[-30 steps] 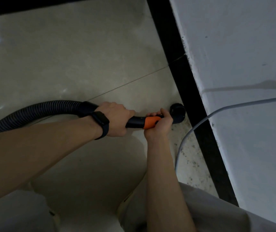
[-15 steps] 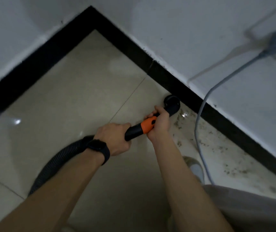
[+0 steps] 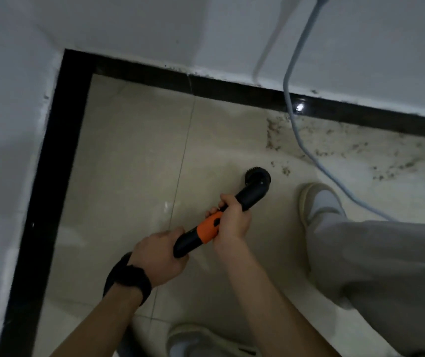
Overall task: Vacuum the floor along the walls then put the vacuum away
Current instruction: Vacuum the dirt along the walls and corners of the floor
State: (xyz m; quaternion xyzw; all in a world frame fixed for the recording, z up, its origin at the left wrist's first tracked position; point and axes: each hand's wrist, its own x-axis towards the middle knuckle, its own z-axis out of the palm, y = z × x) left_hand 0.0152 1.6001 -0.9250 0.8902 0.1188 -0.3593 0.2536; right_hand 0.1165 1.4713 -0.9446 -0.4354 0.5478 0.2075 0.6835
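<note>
I hold a black vacuum wand [image 3: 193,239] with an orange collar over the beige tiled floor [image 3: 134,161]. My left hand [image 3: 158,256] grips its rear end, where the black hose disappears under my wrist. My right hand [image 3: 232,219] grips the wand at the orange collar. The round brush head [image 3: 257,177] points down at the floor, a short way out from the black skirting [image 3: 227,88] of the far wall. Dark crumbs of dirt [image 3: 335,150] lie to the right of the brush head, along the skirting.
A grey power cord [image 3: 293,104] hangs down the white wall and trails across the dirty floor to the right. My right shoe [image 3: 319,202] and grey trouser leg stand beside the brush; my left shoe [image 3: 193,341] is at the bottom. A room corner lies at upper left.
The view has swung so the room corner now lies at upper left. The brush head has come away from the skirting and now sits out on the open tile. Both hands keep their grip.
</note>
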